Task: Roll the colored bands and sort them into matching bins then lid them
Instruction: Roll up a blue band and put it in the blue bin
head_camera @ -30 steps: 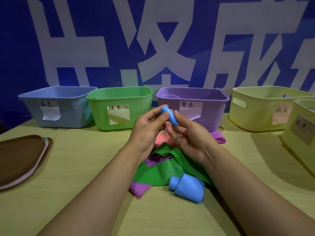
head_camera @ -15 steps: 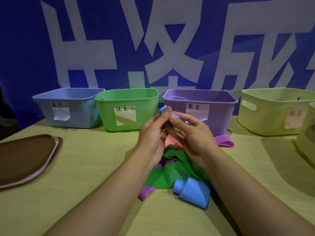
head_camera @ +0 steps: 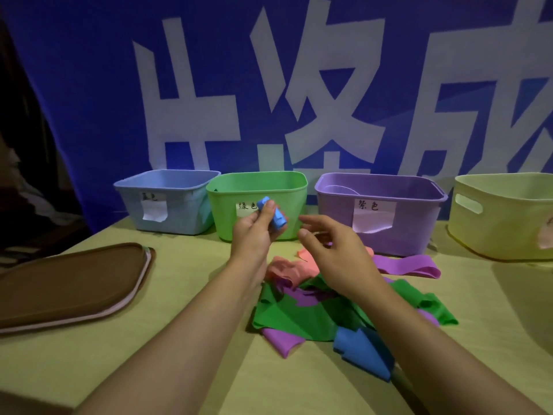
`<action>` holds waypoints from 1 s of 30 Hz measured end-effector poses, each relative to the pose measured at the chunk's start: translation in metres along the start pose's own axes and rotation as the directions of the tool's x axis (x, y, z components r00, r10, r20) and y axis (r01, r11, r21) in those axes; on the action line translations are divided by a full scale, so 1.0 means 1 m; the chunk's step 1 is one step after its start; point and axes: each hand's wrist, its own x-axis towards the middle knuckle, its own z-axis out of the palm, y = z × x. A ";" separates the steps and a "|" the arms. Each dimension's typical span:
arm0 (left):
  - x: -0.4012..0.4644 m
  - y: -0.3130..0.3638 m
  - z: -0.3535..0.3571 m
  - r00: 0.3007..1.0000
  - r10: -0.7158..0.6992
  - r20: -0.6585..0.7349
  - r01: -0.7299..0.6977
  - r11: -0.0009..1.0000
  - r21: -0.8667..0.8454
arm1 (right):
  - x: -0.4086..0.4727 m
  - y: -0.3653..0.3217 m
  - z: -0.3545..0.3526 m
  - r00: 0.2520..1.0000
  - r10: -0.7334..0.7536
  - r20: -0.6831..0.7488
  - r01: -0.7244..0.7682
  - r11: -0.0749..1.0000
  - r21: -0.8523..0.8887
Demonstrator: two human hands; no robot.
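My left hand (head_camera: 254, 235) pinches a rolled blue band (head_camera: 273, 217) in front of the green bin (head_camera: 257, 187). Beside it hovers my right hand (head_camera: 332, 253), fingers loosely spread and holding nothing. Under my right forearm lies a pile of loose bands: green (head_camera: 293, 313), purple (head_camera: 282, 342), pink (head_camera: 287, 271) and a blue one (head_camera: 362, 351). Another purple band (head_camera: 407, 265) lies flat by the purple bin (head_camera: 380, 187). The blue bin (head_camera: 167, 181) stands at the far left of the row.
A pale yellow bin (head_camera: 505, 190) stands at the right end of the row. A stack of brown lids (head_camera: 68, 283) lies on the table at the left. A blue banner with white characters hangs behind the bins.
My right hand has let go of the rolled blue band and drawn away to the right. My left hand now holds the roll alone and has carried it left, toward the bins.
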 end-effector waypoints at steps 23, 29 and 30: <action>0.211 0.130 -0.164 0.937 0.331 -0.109 0.002 0.307 0.952 | 0.103 -0.054 0.084 0.977 -0.069 0.204 0.104 0.981 -0.164; 0.221 0.117 -0.168 0.934 0.322 -0.152 0.111 0.143 0.984 | 0.111 -0.047 0.099 0.971 -0.071 0.226 0.116 0.975 -0.192; 0.222 0.116 -0.169 0.935 0.317 -0.159 0.119 0.142 0.983 | 0.111 -0.048 0.101 0.971 -0.071 0.230 0.117 0.974 -0.195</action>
